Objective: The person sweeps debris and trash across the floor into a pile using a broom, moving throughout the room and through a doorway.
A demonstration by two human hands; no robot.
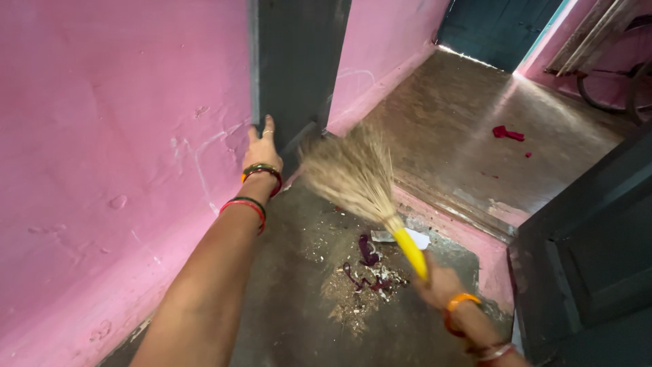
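My left hand (263, 145) presses flat against the edge of a dark grey-green door (299, 61) that stands against the pink wall; several bangles ring that wrist. My right hand (438, 282) grips the yellow handle of a grass broom (356, 178). The broom's bushy head points up and left toward the foot of the door and looks blurred. Below the broom lies a small pile of dust and scraps (363, 282) with bits of dark purple and white in it.
A raised pink threshold (468, 228) crosses the doorway. Beyond it lies a brown floor with a red scrap (508, 132). Another dark door leaf (591, 251) stands at the right. A bicycle wheel (611, 88) leans at the far right.
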